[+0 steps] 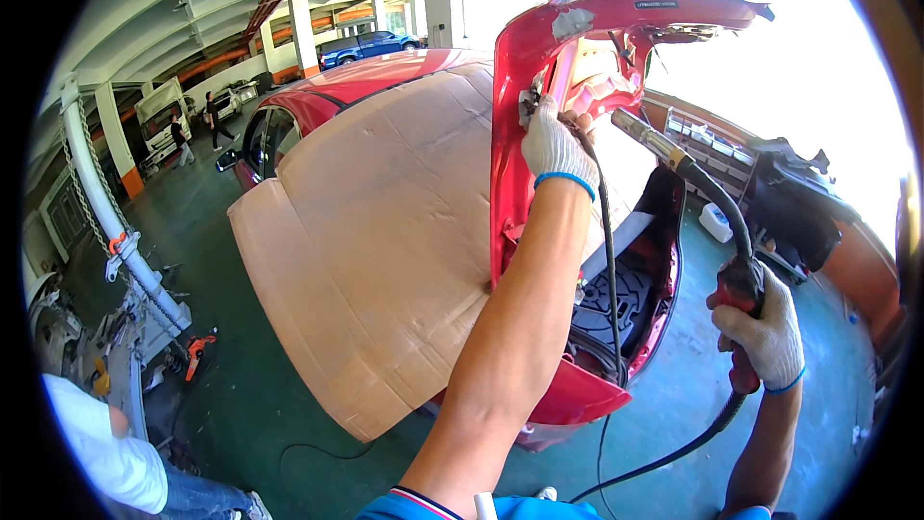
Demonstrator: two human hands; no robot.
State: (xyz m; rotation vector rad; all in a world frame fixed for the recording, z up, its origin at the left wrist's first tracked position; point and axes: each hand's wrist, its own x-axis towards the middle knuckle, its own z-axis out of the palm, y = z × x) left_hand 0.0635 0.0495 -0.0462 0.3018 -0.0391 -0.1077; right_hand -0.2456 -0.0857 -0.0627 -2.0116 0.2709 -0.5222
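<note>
Torch (712,188) up, nozzle (654,143) first, beside the raised red trunk lid (520,58): that is what catches my eye from over here. The right grip (765,327), gloved, is wrapped about its red-and-black handle (735,291), while the hose (707,438) curves away below. The left grip (558,149), gloved too, is up at the inside of the lid, closed on the upper end of a dark cable (611,260); whether it also pinches the metal there, I cannot tell. The nozzle's tip sits just beside those left fingers, and I see no spark at it. I'd call this the lining-up stage. What the next move calls for, to my mind, is a firm seat for the cable's end, then a steady right wrist to angle the nozzle at the metal and well clear of the left glove. Brown cardboard (385,231) shields the back of the red car (385,67).
</note>
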